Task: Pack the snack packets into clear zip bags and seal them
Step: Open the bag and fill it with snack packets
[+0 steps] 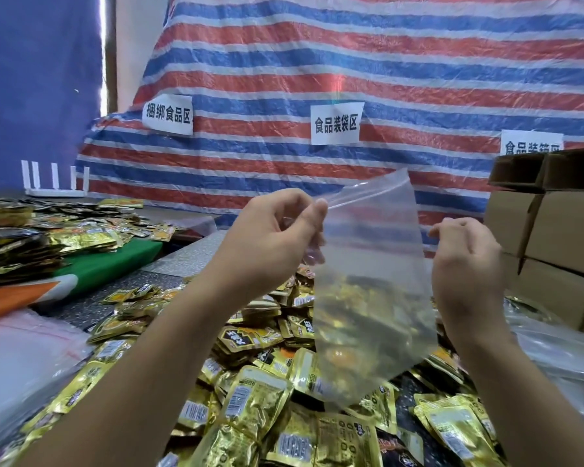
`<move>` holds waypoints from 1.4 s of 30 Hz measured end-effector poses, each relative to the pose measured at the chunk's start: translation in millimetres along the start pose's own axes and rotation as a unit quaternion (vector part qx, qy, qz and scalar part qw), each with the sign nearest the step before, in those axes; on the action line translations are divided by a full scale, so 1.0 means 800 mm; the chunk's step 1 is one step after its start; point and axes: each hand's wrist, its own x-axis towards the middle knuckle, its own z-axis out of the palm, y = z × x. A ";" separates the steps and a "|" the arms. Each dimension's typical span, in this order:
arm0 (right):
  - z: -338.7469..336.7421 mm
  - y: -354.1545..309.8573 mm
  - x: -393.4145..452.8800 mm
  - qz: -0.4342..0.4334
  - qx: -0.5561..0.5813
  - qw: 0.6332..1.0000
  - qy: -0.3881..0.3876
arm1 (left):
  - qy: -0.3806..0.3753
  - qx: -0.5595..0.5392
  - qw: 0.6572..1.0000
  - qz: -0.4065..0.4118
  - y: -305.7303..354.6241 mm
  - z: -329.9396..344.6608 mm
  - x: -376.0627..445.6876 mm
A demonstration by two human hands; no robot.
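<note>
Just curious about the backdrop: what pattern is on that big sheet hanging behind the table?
Red, blue and white horizontal stripes on the tarpaulin, clearest in the head view.

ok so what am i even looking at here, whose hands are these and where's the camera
There is no machine here. The single picture comes from a wide-angle camera worn on a person's head, looking forward and down, so the two bare arms reaching in from the bottom are the wearer's own. The left hand pinches the top edge of a clear zip bag, holding it up in the air. The right hand is at the bag's other side with curled fingers, apparently gripping that edge. The bag looks empty; what shows through it lies behind. Below is a table heaped with gold snack packets, waiting to be bagged. Cardboard boxes stand at the right, and a striped tarp with paper signs hangs behind.
</note>
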 end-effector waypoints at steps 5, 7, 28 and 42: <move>0.006 0.012 0.001 0.090 0.020 0.991 -0.092 | -0.046 -0.079 0.995 -0.045 0.001 0.002 -0.001; 0.006 0.013 0.001 0.177 0.081 0.965 -0.174 | -0.047 -0.108 0.992 -0.054 0.000 0.001 -0.002; 0.025 0.044 -0.047 0.066 -0.290 0.665 -0.685 | -0.153 -0.250 0.951 -0.096 -0.008 -0.001 -0.003; 0.020 0.051 -0.046 0.009 -0.351 0.680 -0.643 | -0.171 -0.190 0.962 -0.093 -0.006 0.008 -0.005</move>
